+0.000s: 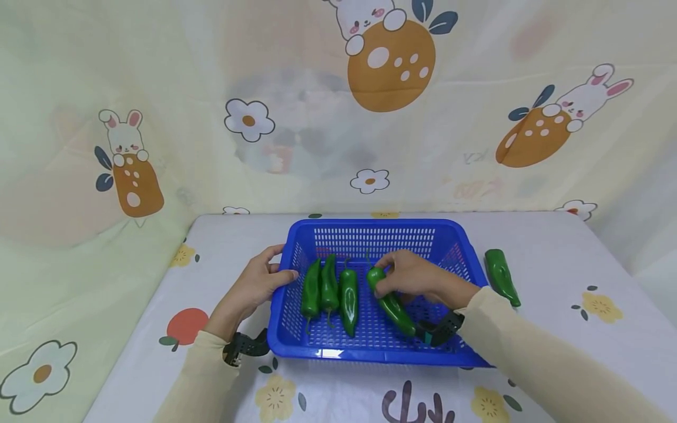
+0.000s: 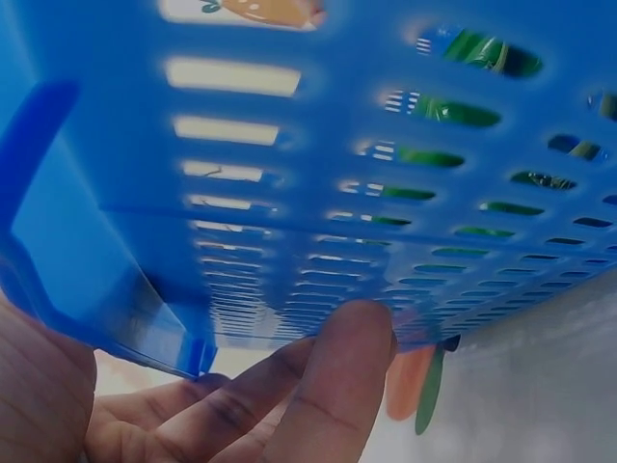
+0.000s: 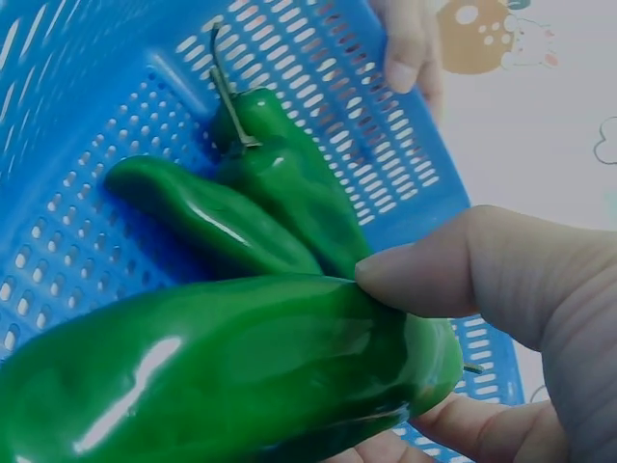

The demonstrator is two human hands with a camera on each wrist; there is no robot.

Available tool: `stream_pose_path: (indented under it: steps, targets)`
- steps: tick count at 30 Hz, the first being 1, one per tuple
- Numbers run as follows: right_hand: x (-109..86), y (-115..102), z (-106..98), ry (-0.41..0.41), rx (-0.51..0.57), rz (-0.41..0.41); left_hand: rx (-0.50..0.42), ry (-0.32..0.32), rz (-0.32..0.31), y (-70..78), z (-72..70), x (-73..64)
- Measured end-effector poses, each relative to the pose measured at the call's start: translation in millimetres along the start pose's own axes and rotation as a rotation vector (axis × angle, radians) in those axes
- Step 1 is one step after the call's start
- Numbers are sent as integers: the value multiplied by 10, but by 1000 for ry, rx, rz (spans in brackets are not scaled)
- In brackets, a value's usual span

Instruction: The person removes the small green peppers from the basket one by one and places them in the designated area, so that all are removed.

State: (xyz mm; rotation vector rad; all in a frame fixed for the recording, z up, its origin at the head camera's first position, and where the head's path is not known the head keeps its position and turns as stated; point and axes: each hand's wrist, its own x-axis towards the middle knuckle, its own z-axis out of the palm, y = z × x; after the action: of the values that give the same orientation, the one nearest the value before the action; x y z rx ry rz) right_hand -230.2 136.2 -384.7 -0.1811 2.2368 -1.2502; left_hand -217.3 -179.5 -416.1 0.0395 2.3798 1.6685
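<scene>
A blue plastic basket with slotted walls stands on the cloth-covered table. My left hand grips its left side, the thumb lying over the rim and the other fingers outside. In the left wrist view those fingers lie against the slotted plastic. My right hand pinches a glossy green pepper near its stem end, inside the basket's right half. Three more green peppers lie side by side at the left: one by the wall, a middle one and a third.
Another green pepper lies on the table, just right of the basket. A patterned cloth wall rises behind the table's back edge. Dark bands with small devices sit on both wrists, the right one low over the basket.
</scene>
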Motion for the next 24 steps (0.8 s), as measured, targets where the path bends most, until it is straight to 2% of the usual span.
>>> stream_pose_path:
  steps: [10,24]
  targets:
    - [-95,-38,-161,12,78,5,-12,-14,4,-9,-7,13]
    - [-265,-45,-339,36,90,-35,-21,-20,5,-2,-8,2]
